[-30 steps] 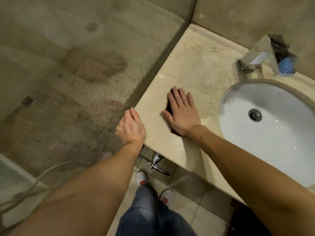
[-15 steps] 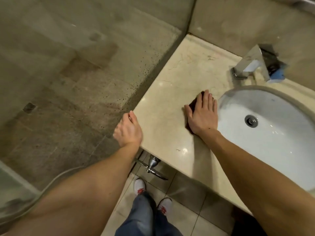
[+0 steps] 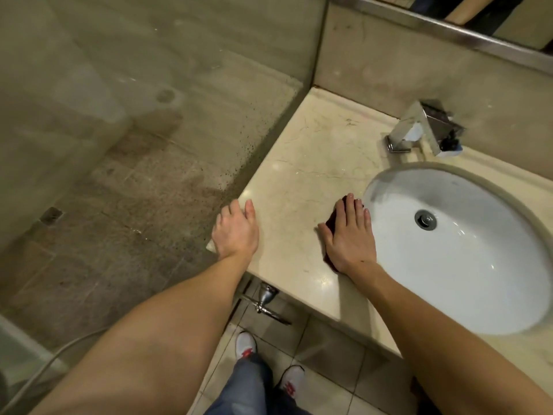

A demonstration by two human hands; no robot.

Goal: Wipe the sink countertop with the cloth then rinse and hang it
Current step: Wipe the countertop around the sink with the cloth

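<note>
A dark reddish cloth (image 3: 331, 225) lies flat on the beige marble countertop (image 3: 311, 163), mostly hidden under my right hand (image 3: 350, 238). That hand presses on it with straight fingers, right beside the rim of the white sink basin (image 3: 466, 265). My left hand (image 3: 236, 230) rests on the countertop's left front corner, fingers relaxed and holding nothing. A chrome faucet (image 3: 419, 130) stands behind the basin.
A glass shower partition (image 3: 149, 145) meets the counter's left edge. A wall and a mirror frame (image 3: 449, 28) rise behind the counter. Below the counter are a chrome valve (image 3: 264, 298), a tiled floor and my white shoes (image 3: 247, 344).
My right hand has slid the cloth rightward from the counter's middle to the basin's edge, then a little toward the front. My left hand stayed at the corner.
</note>
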